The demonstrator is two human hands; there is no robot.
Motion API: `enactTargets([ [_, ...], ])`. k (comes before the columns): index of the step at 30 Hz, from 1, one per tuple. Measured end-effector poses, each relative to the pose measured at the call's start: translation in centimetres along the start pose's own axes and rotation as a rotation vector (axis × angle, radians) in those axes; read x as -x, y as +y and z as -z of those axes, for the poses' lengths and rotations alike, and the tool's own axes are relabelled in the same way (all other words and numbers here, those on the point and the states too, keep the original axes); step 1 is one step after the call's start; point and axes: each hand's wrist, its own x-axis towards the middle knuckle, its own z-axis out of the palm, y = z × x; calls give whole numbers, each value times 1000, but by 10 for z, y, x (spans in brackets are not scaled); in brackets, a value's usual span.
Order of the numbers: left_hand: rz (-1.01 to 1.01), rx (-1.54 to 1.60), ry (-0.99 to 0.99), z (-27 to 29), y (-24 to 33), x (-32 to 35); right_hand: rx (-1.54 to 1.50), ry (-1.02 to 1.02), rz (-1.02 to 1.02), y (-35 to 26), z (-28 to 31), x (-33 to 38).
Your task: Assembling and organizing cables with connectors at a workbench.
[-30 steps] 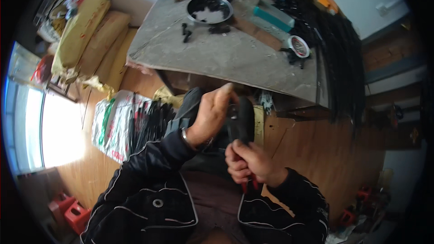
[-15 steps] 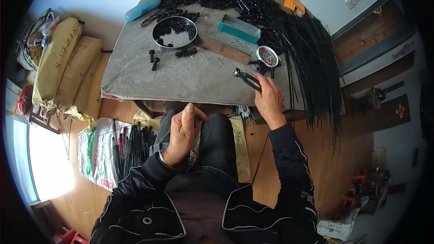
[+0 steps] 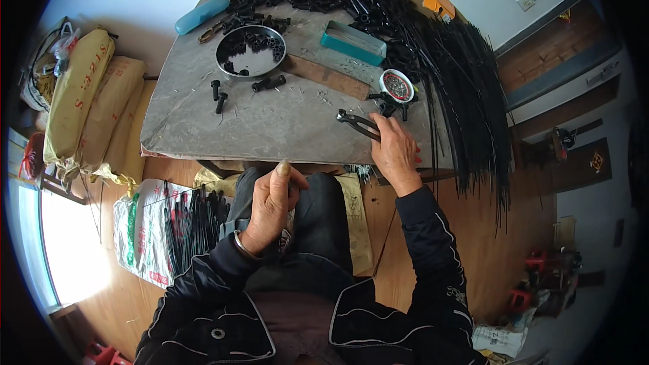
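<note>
Currently right hand (image 3: 395, 154) grasps black pincers (image 3: 352, 119) at table (image 3: 284, 125); left hand (image 3: 270, 203) curled, cannot tell contents.

Worn on the person's head, the one camera looks steeply down and forward from close above, catching the hands (image 3: 395, 154) mid-frame, the bench (image 3: 284, 128) across the top and the jacket front (image 3: 233, 314) along the lower edge.

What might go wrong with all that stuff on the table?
The right hand, on the pincers, is close to the tub; a bump might spill its small bits. Thin slivers scattered on the table might prick someone. And the black rods stick out past the table's edge, so the right sleeve could perhaps snag them.
</note>
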Motion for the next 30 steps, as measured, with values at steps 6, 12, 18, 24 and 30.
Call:
enactTargets([
  [6, 8, 12, 2, -1, 6, 6, -174, 27, 123, -10, 8, 19],
  [12, 5, -33, 0, -7, 10, 17, -212, 95, 317, -29, 11, 41],
  [18, -34, -35, -21, -11, 11, 27, -197, 173, 313, -32, 1, 53],
  [24, -159, 7, -159, -4, 9, 30, -1319, -310, -327, -72, 21, 71],
  [30, -180, 93, -233, -12, 14, 33, -1848, -368, -459, -107, 39, 83],
])
